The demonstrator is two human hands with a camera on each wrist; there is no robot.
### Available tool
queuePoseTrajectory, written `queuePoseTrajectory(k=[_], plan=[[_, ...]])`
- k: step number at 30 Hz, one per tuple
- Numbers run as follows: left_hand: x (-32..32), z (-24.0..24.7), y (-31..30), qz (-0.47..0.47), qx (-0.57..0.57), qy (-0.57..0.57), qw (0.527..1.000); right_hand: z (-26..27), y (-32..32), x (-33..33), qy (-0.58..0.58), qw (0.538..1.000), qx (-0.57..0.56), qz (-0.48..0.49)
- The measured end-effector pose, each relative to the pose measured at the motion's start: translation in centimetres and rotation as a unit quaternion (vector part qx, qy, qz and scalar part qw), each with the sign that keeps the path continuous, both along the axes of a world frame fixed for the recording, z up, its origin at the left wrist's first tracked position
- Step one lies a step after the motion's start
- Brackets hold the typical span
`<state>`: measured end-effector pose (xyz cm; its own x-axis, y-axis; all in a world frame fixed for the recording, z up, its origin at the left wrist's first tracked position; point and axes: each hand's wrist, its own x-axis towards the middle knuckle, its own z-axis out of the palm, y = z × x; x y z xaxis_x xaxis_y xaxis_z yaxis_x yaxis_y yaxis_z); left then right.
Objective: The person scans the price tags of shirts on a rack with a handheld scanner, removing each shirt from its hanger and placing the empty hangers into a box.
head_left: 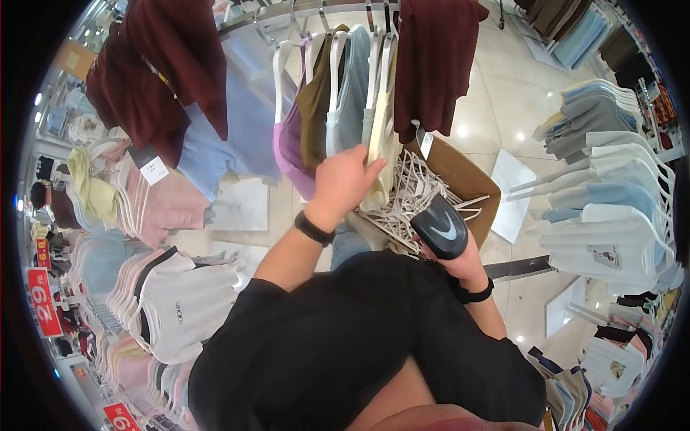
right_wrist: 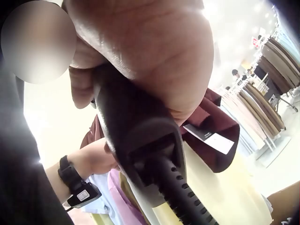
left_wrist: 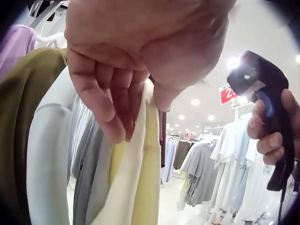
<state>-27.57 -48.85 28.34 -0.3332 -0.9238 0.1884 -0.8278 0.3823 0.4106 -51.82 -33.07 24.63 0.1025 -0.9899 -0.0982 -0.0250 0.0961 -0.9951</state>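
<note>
In the head view my left hand (head_left: 343,181) is at the rack, by the neck of a pale yellow top (head_left: 383,136) on a white hanger. The left wrist view shows its thumb and fingers pinching the upper edge of the pale yellow cloth (left_wrist: 149,154). Grey, light blue (head_left: 350,93), olive (head_left: 314,118) and purple (head_left: 287,147) tops hang beside it. My right hand (head_left: 463,260) grips a black handheld barcode scanner (head_left: 442,228), its head away from the tops. The scanner's handle (right_wrist: 136,117) and ribbed cord (right_wrist: 180,192) fill the right wrist view.
A cardboard box (head_left: 460,169) full of white hangers (head_left: 417,187) stands under the rail (head_left: 287,11). Dark maroon garments (head_left: 435,65) hang at both ends of the tops. More clothing racks line the left and right, with white shirts (head_left: 607,237) at the right.
</note>
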Motion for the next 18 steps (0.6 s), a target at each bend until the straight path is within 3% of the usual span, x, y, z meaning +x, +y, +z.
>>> queuePoseTrajectory(k=[5, 9, 10, 16, 18], plan=[[-0.2, -3.0, 1.5, 0.011, -0.042, 0.033, 0.998, 2.3, -2.2, 1.9, 0.023, 0.998, -0.046, 0.039], [-1.2, -3.1, 2.5, -0.024, -0.059, 0.095, 0.993, 1.5, -3.3, 2.4, 0.034, 0.997, -0.046, 0.053], [-1.2, -2.6, 3.0, -0.035, -0.022, 0.061, 0.997, 1.9, -3.6, 2.6, 0.030, 0.996, -0.041, 0.070], [-1.6, -4.3, 4.8, -0.094, -0.056, 0.223, 0.969, 1.9, -3.6, 4.4, 0.014, 0.996, -0.083, 0.012], [-1.7, -5.1, 5.4, -0.111, -0.055, 0.221, 0.967, 2.0, -3.3, 4.6, 0.008, 0.998, -0.064, 0.010]])
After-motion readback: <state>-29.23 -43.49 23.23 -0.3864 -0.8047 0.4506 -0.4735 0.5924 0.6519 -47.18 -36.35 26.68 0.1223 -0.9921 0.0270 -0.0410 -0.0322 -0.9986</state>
